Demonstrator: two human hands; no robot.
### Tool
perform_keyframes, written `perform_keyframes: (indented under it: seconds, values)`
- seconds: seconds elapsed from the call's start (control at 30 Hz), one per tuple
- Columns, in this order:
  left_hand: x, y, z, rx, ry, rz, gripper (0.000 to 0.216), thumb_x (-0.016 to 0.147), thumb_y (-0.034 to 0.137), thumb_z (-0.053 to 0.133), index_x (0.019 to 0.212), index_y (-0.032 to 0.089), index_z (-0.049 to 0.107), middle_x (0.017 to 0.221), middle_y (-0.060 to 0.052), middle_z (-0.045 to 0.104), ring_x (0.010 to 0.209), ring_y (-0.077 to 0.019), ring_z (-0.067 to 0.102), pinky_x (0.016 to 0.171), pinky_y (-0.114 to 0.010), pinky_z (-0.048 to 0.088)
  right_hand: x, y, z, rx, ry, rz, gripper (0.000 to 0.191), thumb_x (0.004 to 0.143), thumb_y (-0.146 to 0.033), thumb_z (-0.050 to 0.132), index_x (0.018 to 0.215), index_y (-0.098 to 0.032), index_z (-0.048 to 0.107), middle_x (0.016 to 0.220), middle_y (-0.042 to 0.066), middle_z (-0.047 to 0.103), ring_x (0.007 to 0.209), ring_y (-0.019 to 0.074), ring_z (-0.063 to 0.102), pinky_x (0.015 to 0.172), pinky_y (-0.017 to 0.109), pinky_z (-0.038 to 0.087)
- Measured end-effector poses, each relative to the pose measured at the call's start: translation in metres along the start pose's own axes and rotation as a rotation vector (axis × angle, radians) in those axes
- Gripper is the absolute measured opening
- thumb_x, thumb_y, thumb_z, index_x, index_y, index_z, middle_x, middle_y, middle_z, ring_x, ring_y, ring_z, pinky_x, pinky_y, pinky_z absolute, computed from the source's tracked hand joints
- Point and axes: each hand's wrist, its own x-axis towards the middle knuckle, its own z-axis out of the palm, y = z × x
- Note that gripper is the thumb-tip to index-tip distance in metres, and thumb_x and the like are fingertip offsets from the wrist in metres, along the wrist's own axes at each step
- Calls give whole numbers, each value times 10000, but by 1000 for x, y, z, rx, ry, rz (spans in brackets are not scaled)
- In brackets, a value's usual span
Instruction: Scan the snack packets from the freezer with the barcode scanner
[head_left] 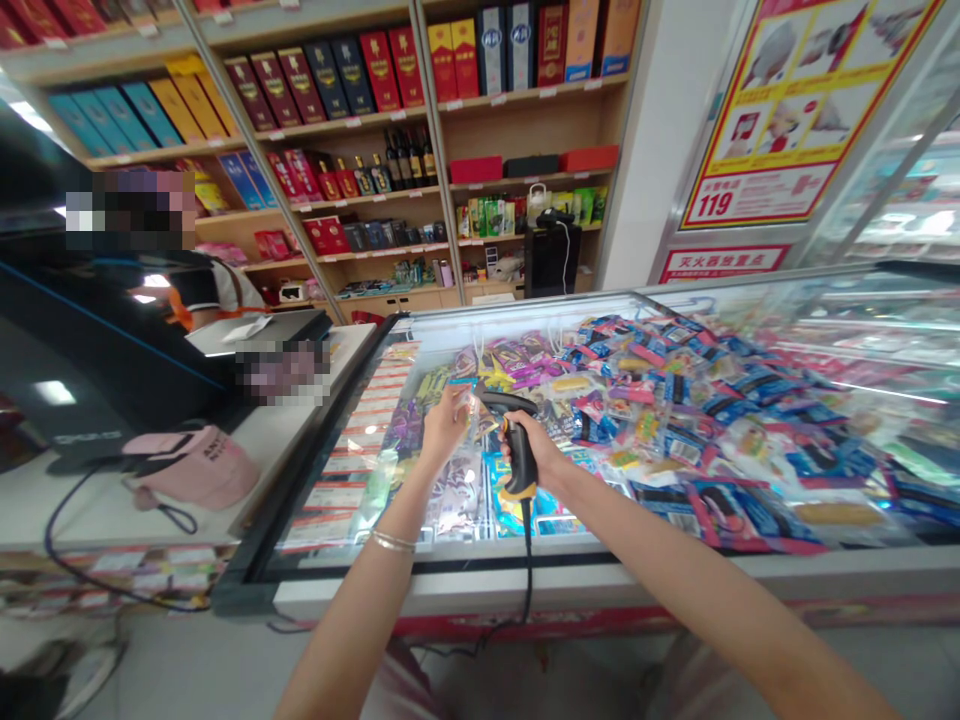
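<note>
My right hand [541,458] is closed round the grip of a black and yellow barcode scanner [514,440], whose cable [528,570] hangs down over the freezer's front rim. The scanner's head points left at a small clear packet [471,404] pinched in my left hand [444,425]. Both hands are above the glass lid [675,420] of a chest freezer full of colourful wrapped ice creams. A thin bracelet [393,541] circles my left forearm.
A counter [82,500] on the left carries a black screen [90,350], a pink cap [196,466] and a dark cable. Another person stands behind it. Shelves of boxed goods and bottles [405,155] fill the back wall. A red poster [795,110] hangs at right.
</note>
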Motion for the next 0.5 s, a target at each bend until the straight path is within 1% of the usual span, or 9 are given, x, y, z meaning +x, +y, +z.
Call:
perform_keyframes:
  seconds: [0.17,0.33,0.4,0.5]
  values:
    - [0,1,-1,25,-1,-6,364,810,145,475,1160,241,512,1163,-52,671,764,-178,658,740,-301,466,1,1,0,-10,-29,0,301,873,-289,444,608,-163,513,454,-15,496,348,81,428,338,185,351]
    - [0,2,-2,49,-38,-32,374,821,140,464,1184,224,496,1160,-56,672,770,-174,658,759,-299,469,3,2,-1,-47,-50,4,330,873,-300,428,586,-161,512,427,-20,465,339,80,420,339,185,351]
    - [0,3,-2,36,-37,-20,371,821,141,461,1181,227,497,1177,-52,665,785,-178,659,777,-308,469,4,3,-1,-41,-51,-12,326,871,-289,429,586,-156,516,446,-18,481,346,78,433,344,185,359]
    - [0,3,-2,33,-31,-21,365,818,151,468,1174,227,501,1157,-55,674,768,-189,657,780,-326,471,5,4,-1,-12,-42,-46,269,850,-257,451,616,-150,533,490,-18,515,361,76,449,350,188,367]
